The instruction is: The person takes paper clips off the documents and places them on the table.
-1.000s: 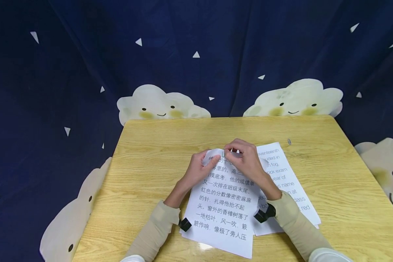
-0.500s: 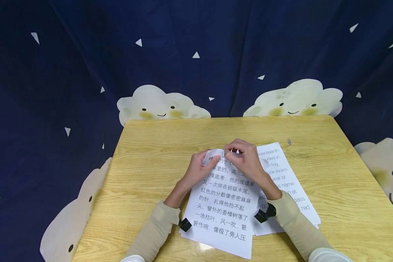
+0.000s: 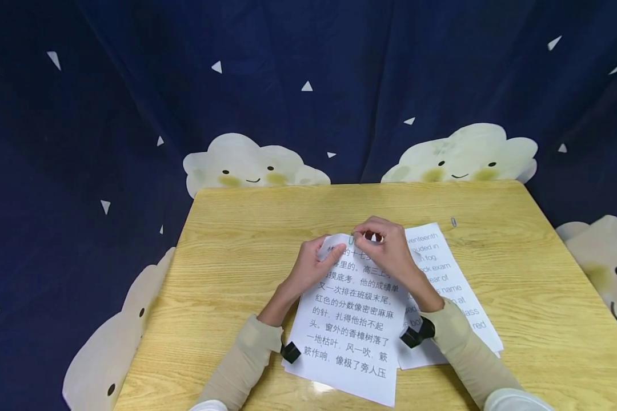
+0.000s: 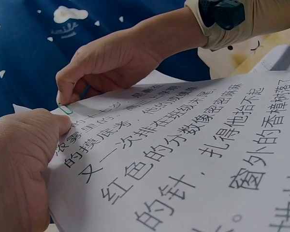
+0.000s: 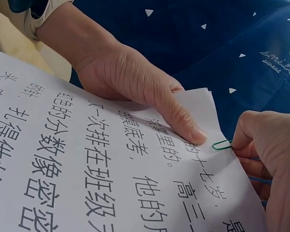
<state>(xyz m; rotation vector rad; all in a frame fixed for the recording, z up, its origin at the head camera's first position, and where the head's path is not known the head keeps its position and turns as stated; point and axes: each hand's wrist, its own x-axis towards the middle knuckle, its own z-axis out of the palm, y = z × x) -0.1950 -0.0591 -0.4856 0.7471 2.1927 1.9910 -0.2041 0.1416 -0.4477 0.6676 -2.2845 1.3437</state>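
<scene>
My left hand point(image 3: 316, 265) grips the top edge of a stack of white printed sheets point(image 3: 355, 319), thumb on the front face and the other fingers hidden behind. A green paper clip point(image 5: 222, 145) sits over that top edge beside the left thumb, its rounded loop lying on the printed face. My right hand point(image 3: 385, 245) pinches the clip's outer end between thumb and forefinger. Thin blue wire-like pieces point(image 5: 259, 181) show under its curled fingers in the right wrist view. The top of the sheets is lifted and bent toward me.
A second stack of printed sheets point(image 3: 460, 285), with English text, lies on the wooden table point(image 3: 236, 228) to the right, partly under the right forearm. Beyond it lies a loose paper clip point(image 3: 453, 222). A dark blue curtain point(image 3: 288, 85) with clouds hangs behind the table.
My right hand has shifted very slightly up and to the right at the sheets' top edge, and more of the green paper clip shows. The left hand keeps its grip.
</scene>
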